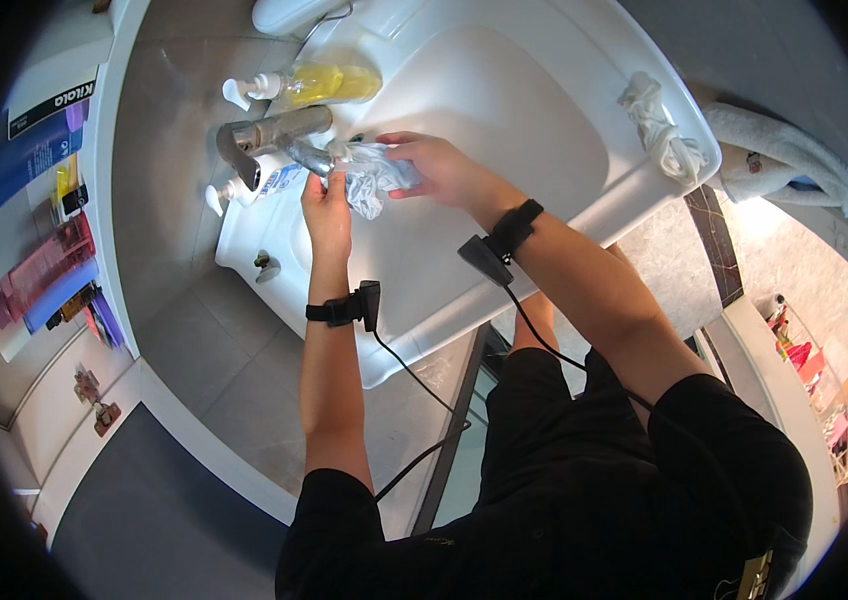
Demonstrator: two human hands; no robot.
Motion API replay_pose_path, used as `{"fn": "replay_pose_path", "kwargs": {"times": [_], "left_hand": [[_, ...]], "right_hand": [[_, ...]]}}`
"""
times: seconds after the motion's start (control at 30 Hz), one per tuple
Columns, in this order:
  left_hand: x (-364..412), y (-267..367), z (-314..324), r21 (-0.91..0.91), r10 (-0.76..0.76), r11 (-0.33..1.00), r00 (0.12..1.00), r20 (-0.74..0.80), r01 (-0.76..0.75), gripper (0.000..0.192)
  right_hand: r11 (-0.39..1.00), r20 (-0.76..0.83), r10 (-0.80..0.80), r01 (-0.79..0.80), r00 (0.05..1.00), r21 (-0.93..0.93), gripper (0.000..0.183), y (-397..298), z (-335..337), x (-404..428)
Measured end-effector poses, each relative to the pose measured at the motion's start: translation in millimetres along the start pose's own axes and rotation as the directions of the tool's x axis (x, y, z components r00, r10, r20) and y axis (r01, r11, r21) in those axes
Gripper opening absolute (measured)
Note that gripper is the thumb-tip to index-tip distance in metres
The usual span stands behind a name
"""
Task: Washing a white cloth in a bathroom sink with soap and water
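A crumpled pale cloth [377, 176] is bunched beneath the spout of a metal faucet [285, 129], over a white washbasin [544, 97]. On its near left side my left hand [328, 214] grips the cloth close to the spout tip. My right hand [431, 166] holds the other side of it between thumb and fingers. A clear strip, apparently running water, crosses the cloth below the spout. Folds hide part of the fingertips.
Beside the faucet stand a pump bottle of yellow liquid [330, 82] and a white pump bottle [262, 180]. Another twisted white cloth [662, 129] lies on the basin's right rim. Grey towels [784, 154] hang beyond it. Toiletries [48, 262] line a shelf at left.
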State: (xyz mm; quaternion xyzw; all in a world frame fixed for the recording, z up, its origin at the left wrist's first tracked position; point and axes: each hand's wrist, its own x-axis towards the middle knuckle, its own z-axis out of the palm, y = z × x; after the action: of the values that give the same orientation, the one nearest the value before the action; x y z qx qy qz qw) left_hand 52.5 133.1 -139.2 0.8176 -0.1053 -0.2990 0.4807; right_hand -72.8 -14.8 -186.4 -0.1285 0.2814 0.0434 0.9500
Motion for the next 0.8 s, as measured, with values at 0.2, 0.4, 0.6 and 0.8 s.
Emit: {"fn": "replay_pose_path", "kwargs": {"times": [0.2, 0.4, 0.6, 0.8], "left_hand": [[-7, 10, 14, -0.486, -0.164, 0.858, 0.985, 0.044, 0.165, 0.033], [-31, 25, 17, -0.308, 0.087, 0.951, 0.947, 0.308, 0.012, 0.038], [-47, 21, 18, 0.274, 0.412, 0.825, 0.857, 0.308, -0.495, 0.038], [-53, 21, 37, -0.219, -0.046, 0.974, 0.997, 0.062, 0.058, 0.056]], "right_hand": [[1.0, -0.057, -0.008, 0.007, 0.998, -0.01, 0.038, 4, 8, -7], [0.981, 0.066, 0.067, -0.077, 0.996, 0.176, 0.036, 12, 18, 1], [0.914, -0.034, -0.147, 0.149, 0.989, 0.378, 0.029, 10, 17, 19], [0.832, 0.043, -0.212, 0.158, 0.976, 0.532, 0.04, 16, 30, 11]]}}
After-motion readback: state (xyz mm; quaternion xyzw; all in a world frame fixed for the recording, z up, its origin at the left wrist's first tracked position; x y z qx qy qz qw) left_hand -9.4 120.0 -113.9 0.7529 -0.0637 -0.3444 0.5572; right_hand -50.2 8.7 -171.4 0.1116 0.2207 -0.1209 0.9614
